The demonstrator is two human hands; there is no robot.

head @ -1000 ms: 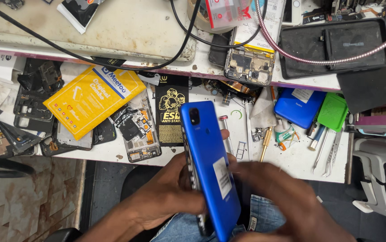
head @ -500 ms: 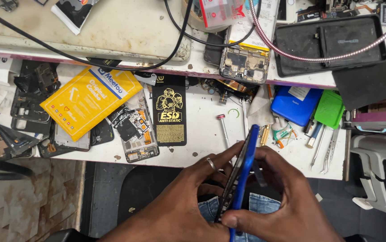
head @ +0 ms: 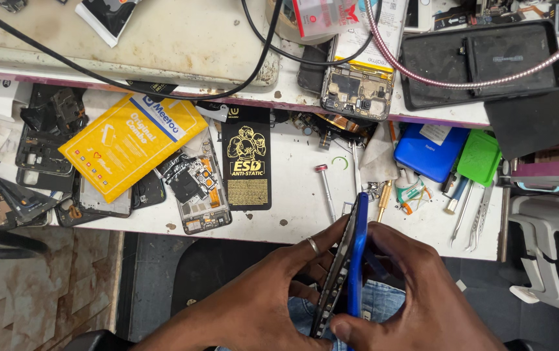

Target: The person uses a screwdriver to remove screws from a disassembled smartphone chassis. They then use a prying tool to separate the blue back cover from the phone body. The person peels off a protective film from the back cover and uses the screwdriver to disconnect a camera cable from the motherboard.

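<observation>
Looking down from the head camera, both hands are low in the view, just below the front edge of the counter (head: 292, 221) and over the person's lap, working a blue phone (head: 357, 260) that stands on edge between them. The left hand (head: 273, 292), with a ring on one finger, is closed around the dark inner side of the phone, fingers curled on its long edge; the right hand (head: 416, 292) is clamped on the blue back cover, thumb pressing near the lower corner. The blue shell and the darker body beside it look slightly parted along the seam, though how far I cannot tell from here. I would judge the phone light and stiff, but its thin plastic back will flex and could crack, the glass side is fragile, and the smooth shell is slippery, so the long edges and corners are the safest places to hold, not the flat faces. On the counter above the hands lie a slim screwdriver (head: 325, 185), a black anti-static card (head: 247, 166), an opened phone frame with its board showing (head: 198, 192), and a yellow parts packet (head: 130, 146). To the right sit a blue phone cover (head: 429, 153), a green pad (head: 481, 156) and tweezers (head: 477, 218). A raised shelf behind carries black cables (head: 162, 88) and a bare circuit board (head: 357, 91)
</observation>
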